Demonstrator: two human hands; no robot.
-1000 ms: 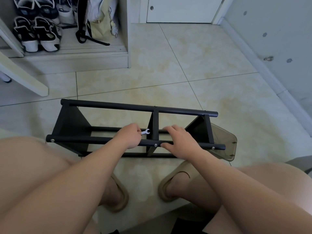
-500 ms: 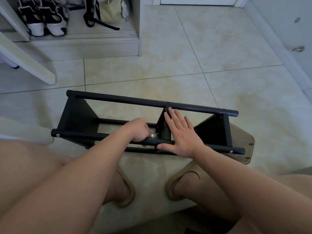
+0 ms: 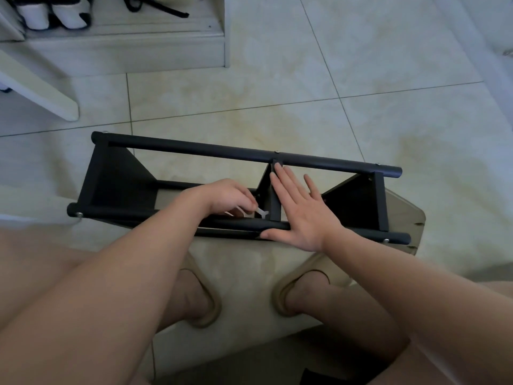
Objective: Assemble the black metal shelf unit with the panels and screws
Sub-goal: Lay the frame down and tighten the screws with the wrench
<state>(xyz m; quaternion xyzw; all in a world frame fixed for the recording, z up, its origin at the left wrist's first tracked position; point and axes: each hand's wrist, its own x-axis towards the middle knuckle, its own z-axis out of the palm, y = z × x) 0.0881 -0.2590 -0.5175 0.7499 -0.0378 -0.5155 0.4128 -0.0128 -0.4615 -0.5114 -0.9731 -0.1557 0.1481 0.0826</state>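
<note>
My left hand (image 3: 230, 196) pinches a small silver wrench (image 3: 261, 212) aimed right at the black metal divider (image 3: 275, 201). My spread right hand (image 3: 304, 212) braces it

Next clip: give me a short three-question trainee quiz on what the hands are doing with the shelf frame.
1. True or false: the right hand lies flat, fingers straight, on the black metal shelf frame.
2. The left hand pinches: A) a small silver spanner; B) a red screwdriver; C) nothing.
3. Fill in: the frame has ___ black cross panels.
Key: 1 true; 2 A; 3 three.
</note>
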